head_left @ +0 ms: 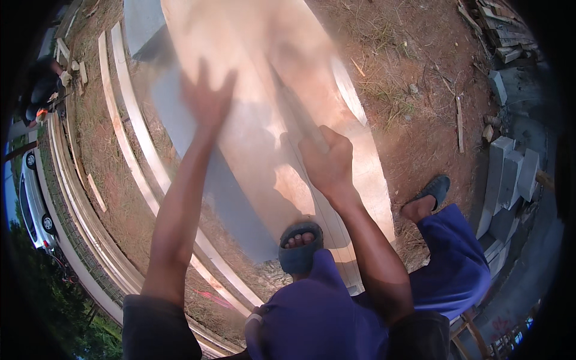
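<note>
Up in the upper centre-left of the frame, here's the left hand (207,99), fingers fanned wide over the pale wooden board (258,162); it's blurred, so I can't tell whether the palm presses down. Over to the centre, the right hand (327,162) has its fingers curled tight around the grip of what looks like a handsaw (300,114), the long tapering blade pointing to the upper left, its far end lost in haze.

And the board itself: broad, tan and smooth-faced, running from the top edge down to the lower centre, patched with bright sun and shadow. Thin lines (327,223) run lengthwise below the right hand. A dark slipper (297,255), toes showing, stands on the board's near end, while the other slipper (441,187) is on the dirt at right. Grey sheeting (231,204) shows along the board's left side, and long pale battens (126,132) lie beyond it.
</note>
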Tool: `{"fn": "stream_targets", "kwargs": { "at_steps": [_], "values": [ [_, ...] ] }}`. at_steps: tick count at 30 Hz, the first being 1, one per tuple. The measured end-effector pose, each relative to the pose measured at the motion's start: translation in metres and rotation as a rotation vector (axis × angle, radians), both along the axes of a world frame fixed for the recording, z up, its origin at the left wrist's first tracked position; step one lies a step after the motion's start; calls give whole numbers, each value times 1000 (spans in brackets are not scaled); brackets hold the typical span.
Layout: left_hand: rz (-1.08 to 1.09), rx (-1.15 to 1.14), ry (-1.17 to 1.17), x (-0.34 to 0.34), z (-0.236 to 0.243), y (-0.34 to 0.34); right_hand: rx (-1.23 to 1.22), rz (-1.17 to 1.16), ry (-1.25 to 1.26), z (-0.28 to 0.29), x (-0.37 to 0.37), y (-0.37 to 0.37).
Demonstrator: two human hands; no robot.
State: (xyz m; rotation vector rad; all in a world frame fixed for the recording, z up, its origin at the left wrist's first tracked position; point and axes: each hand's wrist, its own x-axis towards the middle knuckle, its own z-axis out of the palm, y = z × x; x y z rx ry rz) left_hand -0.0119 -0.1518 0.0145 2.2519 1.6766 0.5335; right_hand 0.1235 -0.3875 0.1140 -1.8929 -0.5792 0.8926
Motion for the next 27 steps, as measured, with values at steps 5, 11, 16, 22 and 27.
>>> {"fn": "stream_targets", "kwargs": {
  "at_steps": [5, 11, 16, 22, 27],
  "values": [
    [-4, 11, 7, -22, -4, 0, -88, -72, 89, 51, -35, -92],
    [34, -19, 74, -11, -3, -3, -145, -65, 31, 76, -48, -178],
    [-10, 7, 37, -6, -3, -1, -16, -61, 39, -4, -15, -24],
    [19, -14, -13, -16, 7, -3, -124, 69, -24, 76, -40, -168],
    [12, -3, 47, -1, 3, -2, -160, -33, 67, 88, -40, -161]
  ]
}}
